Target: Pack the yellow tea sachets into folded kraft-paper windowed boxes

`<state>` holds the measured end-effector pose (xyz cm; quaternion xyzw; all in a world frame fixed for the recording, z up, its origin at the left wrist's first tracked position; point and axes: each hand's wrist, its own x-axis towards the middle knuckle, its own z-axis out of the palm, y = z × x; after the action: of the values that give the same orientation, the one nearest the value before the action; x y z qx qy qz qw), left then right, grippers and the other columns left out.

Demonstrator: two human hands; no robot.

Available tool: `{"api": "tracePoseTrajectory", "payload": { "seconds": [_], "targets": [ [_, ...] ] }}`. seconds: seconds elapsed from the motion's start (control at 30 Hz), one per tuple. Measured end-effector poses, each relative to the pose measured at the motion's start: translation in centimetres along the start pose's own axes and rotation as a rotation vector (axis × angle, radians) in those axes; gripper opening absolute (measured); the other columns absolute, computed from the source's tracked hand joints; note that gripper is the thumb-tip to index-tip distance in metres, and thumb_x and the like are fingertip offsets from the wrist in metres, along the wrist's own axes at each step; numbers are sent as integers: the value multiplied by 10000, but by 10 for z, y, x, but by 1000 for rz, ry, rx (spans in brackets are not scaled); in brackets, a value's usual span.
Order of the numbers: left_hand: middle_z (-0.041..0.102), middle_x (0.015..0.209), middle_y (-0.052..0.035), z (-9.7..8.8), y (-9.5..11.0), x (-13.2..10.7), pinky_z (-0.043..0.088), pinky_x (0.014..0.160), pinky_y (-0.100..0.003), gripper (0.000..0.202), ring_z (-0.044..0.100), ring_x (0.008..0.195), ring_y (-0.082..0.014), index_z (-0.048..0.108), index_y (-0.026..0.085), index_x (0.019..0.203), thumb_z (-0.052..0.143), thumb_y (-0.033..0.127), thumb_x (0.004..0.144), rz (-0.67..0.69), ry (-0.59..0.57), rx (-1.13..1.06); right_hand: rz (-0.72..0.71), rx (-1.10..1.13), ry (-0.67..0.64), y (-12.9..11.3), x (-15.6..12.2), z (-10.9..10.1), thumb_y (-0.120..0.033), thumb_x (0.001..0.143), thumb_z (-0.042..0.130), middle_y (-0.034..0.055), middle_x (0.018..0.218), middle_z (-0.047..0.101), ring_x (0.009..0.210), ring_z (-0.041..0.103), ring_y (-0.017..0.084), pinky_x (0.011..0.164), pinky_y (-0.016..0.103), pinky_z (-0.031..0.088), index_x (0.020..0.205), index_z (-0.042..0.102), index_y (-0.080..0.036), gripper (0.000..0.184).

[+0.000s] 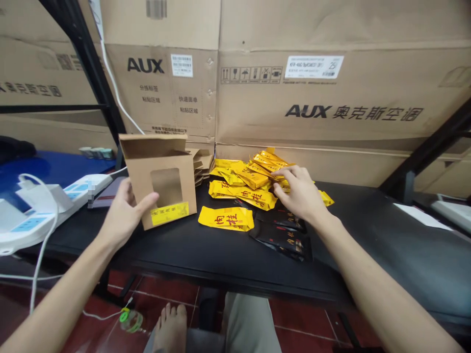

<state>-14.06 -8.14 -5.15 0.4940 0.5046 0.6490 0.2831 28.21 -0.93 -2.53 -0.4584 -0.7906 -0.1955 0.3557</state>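
Observation:
My left hand [127, 208] grips a small brown cardboard box [138, 181] by its lower left side, thumb across the front. The box stands tilted, its top flap raised, with a cut-out window and a yellow label [170, 214] on the front. At the right of a heap of yellow packets [243, 193], my right hand [298, 191] has its fingers bent around a yellow packet [285, 185]; the palm hides part of it. One yellow packet [226, 218] lies apart at the front. Black packets [285, 235] lie below my right hand.
Folded brown cartons [202, 164] stand behind the box. A white power strip [37, 220] with cables lies at the left, and white paper [421, 215] at the right. Large AUX cartons [331, 29] back the black table [176, 257]. A plastic bottle [131, 321] is on the floor.

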Motion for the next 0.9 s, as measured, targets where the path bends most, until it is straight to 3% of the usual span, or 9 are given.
{"api": "tracePoseTrajectory", "payload": {
  "seconds": [0.07,0.17,0.33,0.43,0.53,0.63,0.7,0.83,0.9],
  "targets": [
    [722,1401,-80,-4,-2,-14,529,1173,-594,627,651,1360,-380,584,291,1250,920,378,728,-82,-65,89,35,-47,2,7,0,1,-255,873,590,168,1176,680,1115,604,360,987,620,547,1168,718,-191,327],
    [693,1450,-118,-6,-4,-25,515,1191,-599,634,645,1378,-375,558,285,1277,894,399,751,-92,-120,132,96,-74,5,19,-1,3,-274,841,632,158,1141,710,1098,609,368,998,630,536,1144,741,-193,332],
    [669,1481,-148,-5,-3,-26,499,1209,-554,714,633,1402,-355,534,249,1310,897,431,723,-91,-147,138,264,79,-3,27,1,1,-407,849,691,110,946,756,1048,644,350,986,602,547,910,745,-230,196],
    [638,1513,-169,-5,-3,-25,487,1214,-553,755,629,1404,-348,513,239,1344,895,443,725,-106,-152,127,352,224,94,23,3,-7,-455,865,686,100,982,762,973,693,292,963,535,578,911,728,-237,227],
    [600,1548,-187,-7,-5,-25,481,1216,-544,781,616,1419,-344,496,231,1360,892,460,727,-98,-168,119,390,414,256,12,10,-18,-484,865,718,88,990,764,844,724,240,835,444,623,933,700,-241,253],
    [595,1551,-194,-8,-8,-25,474,1219,-547,788,613,1423,-342,484,227,1376,883,457,737,-84,-189,123,286,557,412,-10,26,-36,-483,840,803,78,929,762,784,735,240,690,407,634,902,676,-278,249],
    [599,1552,-183,-9,-9,-24,471,1221,-552,766,613,1423,-340,487,236,1381,872,448,754,-69,-202,131,168,619,452,-35,43,-52,-461,836,834,56,882,747,762,738,246,679,436,657,885,673,-306,228],
    [604,1553,-168,-9,-8,-25,470,1223,-553,759,613,1423,-335,491,244,1385,872,434,757,-65,-209,124,-49,642,418,-102,80,-86,-442,873,826,14,874,738,774,748,201,775,435,699,904,674,-300,210],
    [619,1535,-165,-9,-8,-26,479,1213,-557,754,623,1410,-339,500,241,1378,874,439,754,-67,-203,126,-131,597,323,-135,95,-96,-448,905,794,21,953,758,850,761,190,849,419,694,942,673,-272,217]
  ]
}}
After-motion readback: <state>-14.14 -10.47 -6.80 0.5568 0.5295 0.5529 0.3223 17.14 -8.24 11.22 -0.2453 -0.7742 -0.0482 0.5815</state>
